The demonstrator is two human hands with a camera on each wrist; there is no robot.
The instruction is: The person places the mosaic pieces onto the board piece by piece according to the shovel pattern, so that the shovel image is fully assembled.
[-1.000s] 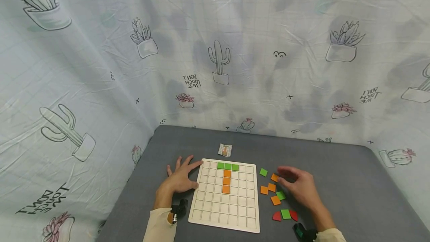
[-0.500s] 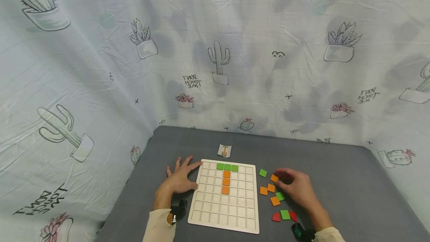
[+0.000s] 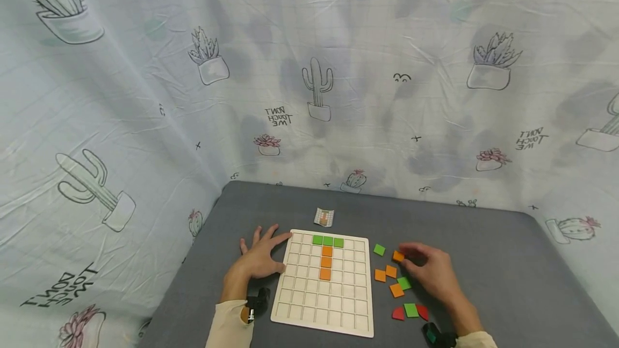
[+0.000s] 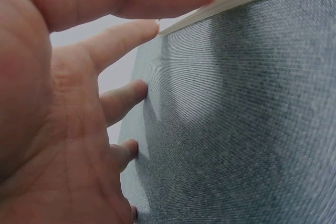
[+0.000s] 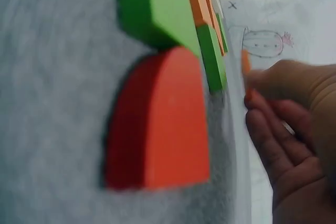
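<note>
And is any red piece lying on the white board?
No, the board holds only green squares and orange squares, while both red pieces lie on the grey table beside it.

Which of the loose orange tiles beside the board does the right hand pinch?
The loose orange tile uppermost in the head view: the right hand pinches it, while the other three loose orange tiles lie on the table.

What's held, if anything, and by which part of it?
Right hand pinches an orange tile by its side nearest the palm. Left hand only touches the left edge of the board.
</note>
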